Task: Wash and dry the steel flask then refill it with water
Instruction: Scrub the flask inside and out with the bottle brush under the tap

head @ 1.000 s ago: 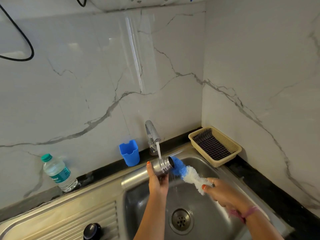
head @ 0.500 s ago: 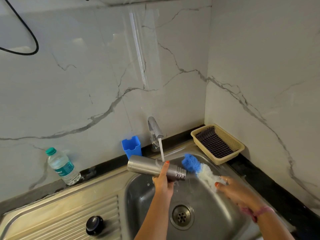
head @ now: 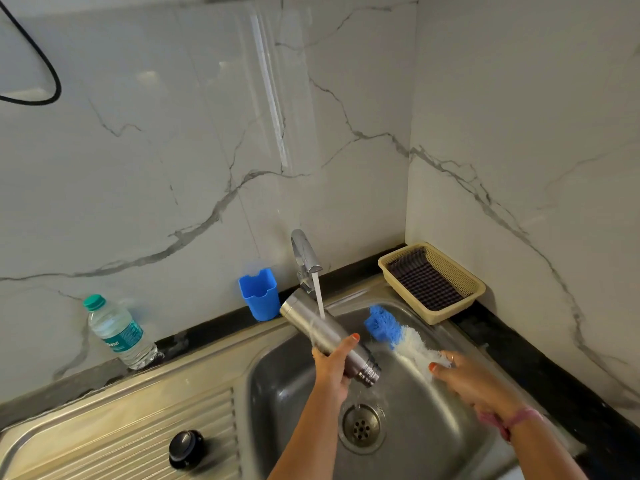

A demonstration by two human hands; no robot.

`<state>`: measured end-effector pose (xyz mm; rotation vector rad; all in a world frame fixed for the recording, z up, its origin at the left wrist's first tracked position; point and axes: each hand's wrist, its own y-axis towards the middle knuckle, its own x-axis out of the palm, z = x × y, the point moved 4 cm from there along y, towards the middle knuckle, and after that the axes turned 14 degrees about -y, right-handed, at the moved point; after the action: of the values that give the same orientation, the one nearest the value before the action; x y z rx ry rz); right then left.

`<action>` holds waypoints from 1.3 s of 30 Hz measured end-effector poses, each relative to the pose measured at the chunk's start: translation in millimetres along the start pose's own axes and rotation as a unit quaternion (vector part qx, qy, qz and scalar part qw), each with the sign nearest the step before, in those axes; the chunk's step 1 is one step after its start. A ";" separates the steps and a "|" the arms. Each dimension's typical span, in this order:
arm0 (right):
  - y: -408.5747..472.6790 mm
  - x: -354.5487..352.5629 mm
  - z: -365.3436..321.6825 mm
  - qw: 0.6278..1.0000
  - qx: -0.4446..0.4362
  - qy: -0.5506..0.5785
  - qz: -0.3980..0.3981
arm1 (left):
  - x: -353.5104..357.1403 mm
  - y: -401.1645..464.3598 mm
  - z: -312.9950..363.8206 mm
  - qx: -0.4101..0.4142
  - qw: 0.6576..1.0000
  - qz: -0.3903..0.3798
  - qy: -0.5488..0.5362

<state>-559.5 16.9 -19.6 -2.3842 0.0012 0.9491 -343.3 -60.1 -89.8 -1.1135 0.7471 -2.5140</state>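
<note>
My left hand [head: 331, 365] grips the steel flask [head: 311, 323] over the sink basin [head: 433, 427]. The flask is tilted, base up to the left, threaded mouth down to the right, and water drips from the mouth. The tap [head: 304, 258] runs a stream onto the flask's side. My right hand [head: 467, 379] holds a bottle brush [head: 391, 332] with a blue tip and white bristles, just right of the flask and apart from it. The flask's black cap [head: 186, 447] lies on the ribbed draining board.
A blue plastic holder [head: 259, 294] stands behind the sink beside the tap. A beige basket [head: 465, 299] with a dark checked cloth sits in the right corner. A plastic water bottle [head: 117, 332] with a green cap stands at the left by the wall.
The flask has tipped from lying level to mouth-down, so water drains out. The brush has come out of the flask's mouth and moved away to the right.
</note>
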 end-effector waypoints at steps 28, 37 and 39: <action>1.0 15.3 4.4 0.999 -0.020 0.043 0.005 | -42.8 3.5 24.2 0.145 0.888 -0.036 0.435; 16.0 23.4 7.9 0.999 -0.014 0.038 0.024 | -29.3 31.5 67.8 0.131 0.777 -0.125 0.603; 21.4 24.0 7.6 0.999 -0.019 0.027 0.028 | -20.3 34.3 74.4 0.121 0.766 -0.146 0.614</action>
<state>-550.7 7.6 -50.1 -2.4561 0.0714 0.9165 -272.3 -104.4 -79.2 0.7539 0.4315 -3.2863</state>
